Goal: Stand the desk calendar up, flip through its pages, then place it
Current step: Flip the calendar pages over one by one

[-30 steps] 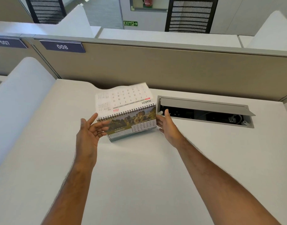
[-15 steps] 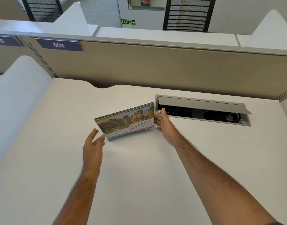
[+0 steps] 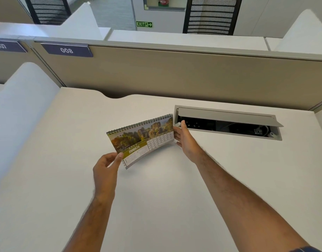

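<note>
Here, both hands gripping March calendar

The desk calendar is spiral-bound along its top edge, and its facing page shows a landscape photo of rock towers and trees, an olive band reading MARCH, and date grids at the lower right and lower left. It stands tilted, the wire binding uppermost and running up toward the right, while the lower left corner of the front page is lifted and curled toward the viewer. It sits near the middle of the white desk, just left of the open cable tray.
</note>
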`<state>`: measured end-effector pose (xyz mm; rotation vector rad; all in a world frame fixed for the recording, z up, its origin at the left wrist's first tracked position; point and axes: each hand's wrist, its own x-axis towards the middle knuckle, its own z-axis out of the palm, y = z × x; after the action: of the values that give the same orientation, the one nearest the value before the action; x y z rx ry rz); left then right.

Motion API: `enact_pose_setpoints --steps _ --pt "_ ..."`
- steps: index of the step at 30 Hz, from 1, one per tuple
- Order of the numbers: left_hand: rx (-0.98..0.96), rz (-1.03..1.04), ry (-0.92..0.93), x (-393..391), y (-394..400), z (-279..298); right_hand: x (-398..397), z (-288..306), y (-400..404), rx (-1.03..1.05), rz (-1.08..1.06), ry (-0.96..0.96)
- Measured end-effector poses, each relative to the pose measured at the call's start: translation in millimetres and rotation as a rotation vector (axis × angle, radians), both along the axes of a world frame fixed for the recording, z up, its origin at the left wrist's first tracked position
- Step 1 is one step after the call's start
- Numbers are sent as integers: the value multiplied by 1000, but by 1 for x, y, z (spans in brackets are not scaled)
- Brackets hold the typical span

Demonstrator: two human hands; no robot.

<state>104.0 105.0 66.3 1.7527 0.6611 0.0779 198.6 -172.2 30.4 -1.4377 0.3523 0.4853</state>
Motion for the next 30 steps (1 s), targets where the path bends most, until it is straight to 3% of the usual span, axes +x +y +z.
enact_pose_setpoints --steps 8,17,25,30 --pt "-66 47 -36 1 5 3 0 1 0 -11 21 -32" --pt "25 30 -95 -3 -4 9 -1 3 0 -13 -7 -17" --pt "-462 -139 -154 0 -1 30 1 -7 -5 32 30 -17" --pt "-723 -49 -301 15 6 51 -5 -2 -4 59 2 -73"
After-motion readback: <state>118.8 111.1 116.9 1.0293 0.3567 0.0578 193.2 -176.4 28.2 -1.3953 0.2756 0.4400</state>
